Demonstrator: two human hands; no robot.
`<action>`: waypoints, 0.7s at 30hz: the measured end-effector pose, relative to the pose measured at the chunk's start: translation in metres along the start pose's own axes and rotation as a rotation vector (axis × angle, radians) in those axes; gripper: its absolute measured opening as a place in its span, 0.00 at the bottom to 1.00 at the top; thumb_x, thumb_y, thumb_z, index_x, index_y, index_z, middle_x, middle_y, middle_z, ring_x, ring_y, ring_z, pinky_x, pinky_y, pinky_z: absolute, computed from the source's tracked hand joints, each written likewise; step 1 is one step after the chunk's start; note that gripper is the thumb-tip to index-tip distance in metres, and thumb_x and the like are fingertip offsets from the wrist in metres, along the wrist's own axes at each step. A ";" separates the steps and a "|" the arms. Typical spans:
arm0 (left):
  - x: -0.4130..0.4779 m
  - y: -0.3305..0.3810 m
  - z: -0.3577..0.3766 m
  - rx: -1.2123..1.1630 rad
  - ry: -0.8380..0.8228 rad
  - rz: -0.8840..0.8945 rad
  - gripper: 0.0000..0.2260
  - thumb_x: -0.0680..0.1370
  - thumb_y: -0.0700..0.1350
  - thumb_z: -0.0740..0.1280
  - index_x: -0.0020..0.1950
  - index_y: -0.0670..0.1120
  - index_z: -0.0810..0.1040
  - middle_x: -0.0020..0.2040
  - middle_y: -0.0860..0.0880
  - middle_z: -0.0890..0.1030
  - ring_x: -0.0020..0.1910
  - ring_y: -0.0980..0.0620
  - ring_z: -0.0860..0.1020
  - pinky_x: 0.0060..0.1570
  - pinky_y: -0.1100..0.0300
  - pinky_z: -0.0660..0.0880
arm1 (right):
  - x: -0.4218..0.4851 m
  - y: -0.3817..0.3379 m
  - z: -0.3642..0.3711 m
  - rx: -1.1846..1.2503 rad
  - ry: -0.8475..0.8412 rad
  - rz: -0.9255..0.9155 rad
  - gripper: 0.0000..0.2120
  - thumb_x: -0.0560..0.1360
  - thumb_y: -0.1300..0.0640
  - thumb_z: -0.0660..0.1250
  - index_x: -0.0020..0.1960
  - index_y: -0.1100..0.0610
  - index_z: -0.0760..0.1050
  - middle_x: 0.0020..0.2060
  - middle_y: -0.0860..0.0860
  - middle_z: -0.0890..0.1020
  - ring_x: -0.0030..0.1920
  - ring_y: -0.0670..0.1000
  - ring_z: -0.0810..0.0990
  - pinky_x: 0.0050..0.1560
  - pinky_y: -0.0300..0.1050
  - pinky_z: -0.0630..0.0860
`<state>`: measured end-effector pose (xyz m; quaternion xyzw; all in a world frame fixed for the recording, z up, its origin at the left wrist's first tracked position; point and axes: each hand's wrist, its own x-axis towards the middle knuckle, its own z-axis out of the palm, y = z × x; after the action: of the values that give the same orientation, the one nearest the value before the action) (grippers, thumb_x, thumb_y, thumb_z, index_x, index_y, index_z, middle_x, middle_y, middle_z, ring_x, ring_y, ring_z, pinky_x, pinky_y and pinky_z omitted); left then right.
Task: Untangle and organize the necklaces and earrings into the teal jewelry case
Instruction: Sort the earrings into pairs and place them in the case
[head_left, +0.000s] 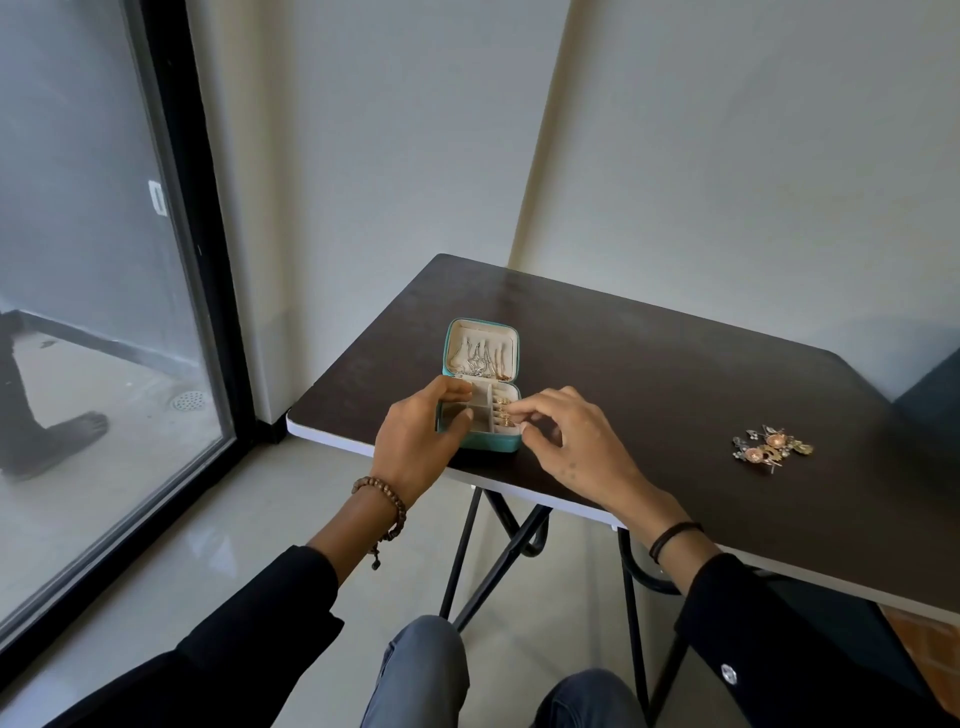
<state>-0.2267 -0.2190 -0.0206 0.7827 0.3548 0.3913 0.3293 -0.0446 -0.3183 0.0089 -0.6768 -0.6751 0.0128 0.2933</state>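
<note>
While the left hand (415, 441) grips the left side of the teal jewelry case (493, 442), its thumb hooked over the near-left compartment and its fingers curled over the far-left rim, the right hand (571, 441) sits at the case's right side. Its fingers are bent, and the forefinger and thumb meet just above the gold earrings (503, 410) lined up in the right-hand column of the base. Whether they actually pinch one of those pieces is too small to tell.

The case lies open near the near-left edge of the dark table (649, 364). Its lid (467, 332) is folded back on the far side, showing a cream lining. Silver necklaces (480, 358) hang side by side inside the lid, and their lower ends bunch together near the hinge. The cream compartments in the left and middle of the base are partly hidden by the left hand.

Well apart from the case, toward the right of the table, rests a small heap of jewelry (772, 448) in gold, rose and silver tones, its pieces lying on one another.

A wooden bead bracelet (387, 501) circles the left wrist and a black band (672, 535) the right, and both arms wear black sleeves. A glass door (104, 312) stands at the left, with another person's foot (67, 436) behind it.
</note>
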 end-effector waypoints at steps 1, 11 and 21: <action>0.000 0.002 0.000 0.021 0.004 0.003 0.11 0.79 0.45 0.69 0.61 0.49 0.77 0.62 0.51 0.80 0.58 0.51 0.81 0.46 0.62 0.82 | -0.001 -0.001 -0.001 0.007 0.014 0.006 0.11 0.80 0.59 0.67 0.61 0.52 0.82 0.52 0.42 0.82 0.54 0.42 0.76 0.48 0.37 0.75; 0.014 0.037 0.013 0.151 0.084 0.169 0.10 0.76 0.44 0.70 0.57 0.51 0.80 0.56 0.51 0.84 0.58 0.50 0.80 0.59 0.44 0.77 | -0.011 -0.005 -0.022 0.094 0.125 0.037 0.12 0.79 0.59 0.68 0.62 0.53 0.79 0.50 0.43 0.83 0.51 0.41 0.80 0.44 0.28 0.73; 0.020 0.094 0.070 0.065 -0.040 0.315 0.08 0.78 0.44 0.69 0.57 0.50 0.80 0.52 0.57 0.84 0.53 0.58 0.81 0.63 0.52 0.75 | -0.051 0.033 -0.066 0.098 0.263 0.121 0.12 0.79 0.59 0.70 0.62 0.54 0.79 0.49 0.43 0.84 0.51 0.40 0.81 0.46 0.26 0.72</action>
<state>-0.1308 -0.2693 0.0281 0.8465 0.2336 0.4107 0.2455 0.0082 -0.3877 0.0302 -0.6970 -0.5873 -0.0255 0.4106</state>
